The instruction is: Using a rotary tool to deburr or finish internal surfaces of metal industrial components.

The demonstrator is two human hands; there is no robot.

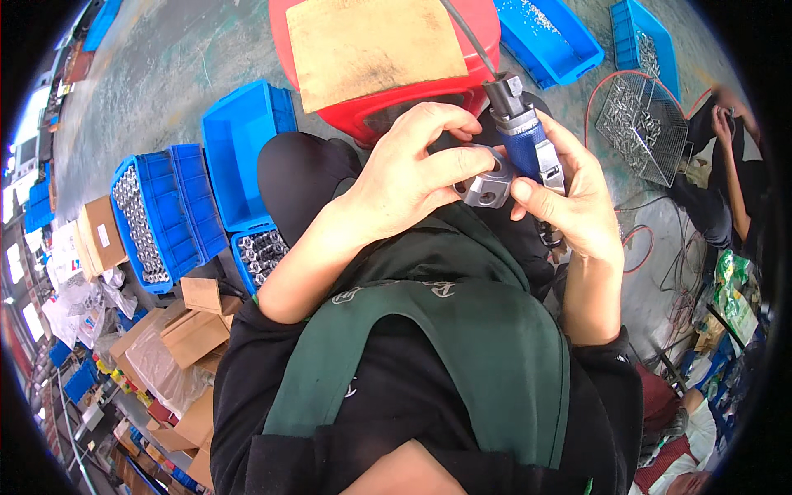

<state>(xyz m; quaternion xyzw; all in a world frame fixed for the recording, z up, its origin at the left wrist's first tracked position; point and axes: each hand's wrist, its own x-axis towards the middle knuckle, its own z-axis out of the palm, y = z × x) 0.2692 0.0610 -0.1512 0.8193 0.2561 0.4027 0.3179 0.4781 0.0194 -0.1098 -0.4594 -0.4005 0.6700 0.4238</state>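
My left hand (pixel 404 177) has its fingers closed around a silver metal fitting (pixel 485 190) with round holes, above my lap. Beside it, my right hand (pixel 587 202) grips a blue-bodied air tool (pixel 523 150) with a metal lever along its side. A dark hose (pixel 470 31) runs up from the tool's black end. The thumb of my right hand touches or nearly touches the fitting's right side. The tool's lower end points down toward my right thigh, partly hidden by the hand.
Ahead stands a red stool (pixel 488 25) topped with a stained cardboard sheet (pixel 375 54). Blue bins (pixel 239 124) stand at left, some holding metal parts (pixel 136 227). Cardboard boxes (pixel 194 334) lie lower left. At right are a wire basket (pixel 648 124) of metal pieces, hoses and another person (pixel 730 177).
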